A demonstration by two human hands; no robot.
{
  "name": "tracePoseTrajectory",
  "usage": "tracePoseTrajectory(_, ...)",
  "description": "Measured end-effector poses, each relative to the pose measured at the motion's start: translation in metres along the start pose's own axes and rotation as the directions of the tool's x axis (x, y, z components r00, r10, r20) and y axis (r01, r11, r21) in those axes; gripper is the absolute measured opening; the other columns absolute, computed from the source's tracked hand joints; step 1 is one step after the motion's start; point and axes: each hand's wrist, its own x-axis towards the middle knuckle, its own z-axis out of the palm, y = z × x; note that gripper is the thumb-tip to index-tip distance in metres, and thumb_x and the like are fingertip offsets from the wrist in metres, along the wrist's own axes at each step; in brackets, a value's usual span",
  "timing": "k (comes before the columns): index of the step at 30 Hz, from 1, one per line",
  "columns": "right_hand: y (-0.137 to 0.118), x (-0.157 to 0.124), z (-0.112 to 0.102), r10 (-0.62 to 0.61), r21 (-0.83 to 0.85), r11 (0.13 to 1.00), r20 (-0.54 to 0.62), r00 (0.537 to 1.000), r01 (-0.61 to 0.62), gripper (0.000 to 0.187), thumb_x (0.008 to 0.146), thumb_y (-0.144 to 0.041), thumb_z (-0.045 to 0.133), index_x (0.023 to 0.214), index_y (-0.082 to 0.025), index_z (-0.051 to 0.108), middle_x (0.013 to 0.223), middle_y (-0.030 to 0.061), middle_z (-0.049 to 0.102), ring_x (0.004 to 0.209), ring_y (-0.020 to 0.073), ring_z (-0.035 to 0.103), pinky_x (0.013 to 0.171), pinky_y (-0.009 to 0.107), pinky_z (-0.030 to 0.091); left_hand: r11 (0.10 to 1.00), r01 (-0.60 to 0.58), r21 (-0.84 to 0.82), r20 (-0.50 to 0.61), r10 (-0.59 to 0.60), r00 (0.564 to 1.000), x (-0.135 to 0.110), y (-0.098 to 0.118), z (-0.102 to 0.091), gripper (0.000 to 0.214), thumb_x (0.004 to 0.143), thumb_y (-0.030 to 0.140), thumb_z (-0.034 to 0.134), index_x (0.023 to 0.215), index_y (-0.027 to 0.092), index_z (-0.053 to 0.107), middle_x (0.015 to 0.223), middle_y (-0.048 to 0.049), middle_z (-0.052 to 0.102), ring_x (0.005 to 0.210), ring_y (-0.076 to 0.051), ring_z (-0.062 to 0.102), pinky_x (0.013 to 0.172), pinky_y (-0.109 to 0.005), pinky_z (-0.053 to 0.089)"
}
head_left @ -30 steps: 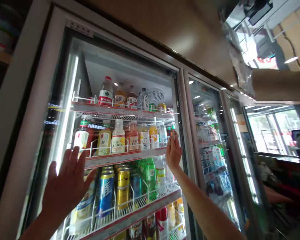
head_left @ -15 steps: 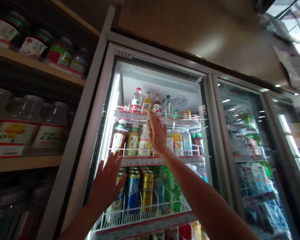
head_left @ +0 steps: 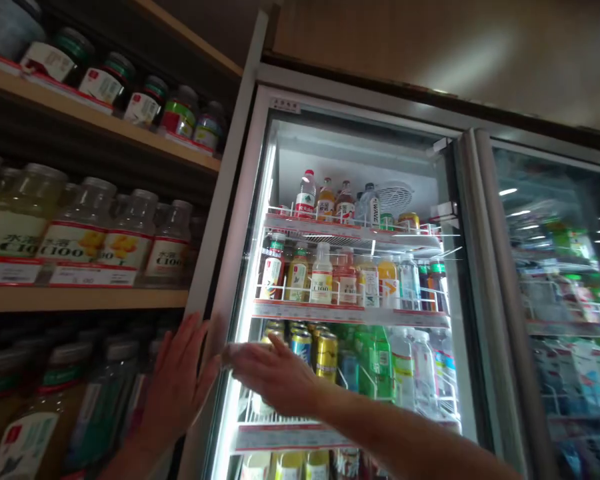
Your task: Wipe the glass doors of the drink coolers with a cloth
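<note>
My left hand [head_left: 177, 377] is raised with its fingers stretched out, in front of the fridge's left frame [head_left: 223, 320] and the dark shelf edge. It holds nothing that I can see. My right hand [head_left: 275, 373] reaches across from the right at the glass door [head_left: 300, 360], near its left edge. Its fingers are pressed together and smeared by motion. Something pale, too blurred to name, shows at the fingertips. Behind the glass stand drink bottles [head_left: 321, 277] and, lower down, gold and blue cans [head_left: 326, 357], partly hidden by my right hand.
Wooden shelves [head_left: 100, 300] with rows of juice bottles [head_left: 80, 213] stand close on the left. A second glass door [head_left: 555, 267] lies to the right, past the upright metal frame [head_left: 500, 293]. A wooden panel [head_left: 380, 47] runs above the doors.
My right hand has moved down and left across the glass, from the upper shelves to the left frame. My left hand has shifted left onto the frame side. The view has turned left.
</note>
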Motion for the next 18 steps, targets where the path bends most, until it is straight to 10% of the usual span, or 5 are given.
tracePoseTrajectory(2,0.003,-0.017,-0.002,-0.022,-0.011,1.0,0.008,1.0,0.022,0.04,0.087,-0.02,0.042,0.126,-0.027,0.048,0.141,-0.0081,0.04,0.137,0.0119,0.02,0.115,0.038,0.019,0.999,-0.042,0.007,0.005,0.042,0.999,-0.002,0.002,-0.004,0.06,0.089,0.028,0.037,0.144,0.02,0.013,0.148,-0.0122,0.026,0.137,-0.024,0.024,0.112,-0.045,0.018)
tracePoseTrajectory(7,0.043,-0.046,-0.008,0.471,-0.103,0.87,-0.119,0.874,-0.482,0.053,0.083,-0.014,0.043,0.136,-0.019,0.036,0.144,0.0035,0.038,0.138,0.0208,0.021,0.115,0.051,0.007,0.989,-0.143,-0.04,0.005,0.144,0.99,-0.002,0.027,0.003,0.061,0.089,0.029,0.039,0.144,0.02,0.014,0.149,-0.0093,0.024,0.137,-0.022,0.022,0.112,-0.044,0.019)
tracePoseTrajectory(13,0.008,-0.116,-0.015,0.319,-0.122,0.942,0.038,0.947,-0.312,0.044,0.088,-0.02,0.036,0.13,-0.031,0.043,0.14,-0.0089,0.043,0.139,0.0148,0.019,0.118,0.042,0.002,0.97,-0.216,-0.113,0.012,0.218,0.976,-0.013,0.069,0.028,0.063,0.087,0.028,0.042,0.143,0.017,0.017,0.147,-0.0105,0.027,0.138,-0.021,0.02,0.114,-0.042,0.015)
tracePoseTrajectory(18,0.016,-0.147,-0.021,0.714,-0.165,0.64,-0.233,0.66,-0.751,0.055,0.085,-0.012,0.034,0.139,-0.022,0.03,0.142,0.0054,0.039,0.137,0.0206,0.025,0.113,0.049,0.013,0.989,-0.108,-0.099,0.043,0.112,0.993,-0.024,0.083,0.048,0.062,0.088,0.03,0.04,0.144,0.021,0.014,0.147,-0.0102,0.026,0.138,-0.024,0.019,0.112,-0.049,0.014)
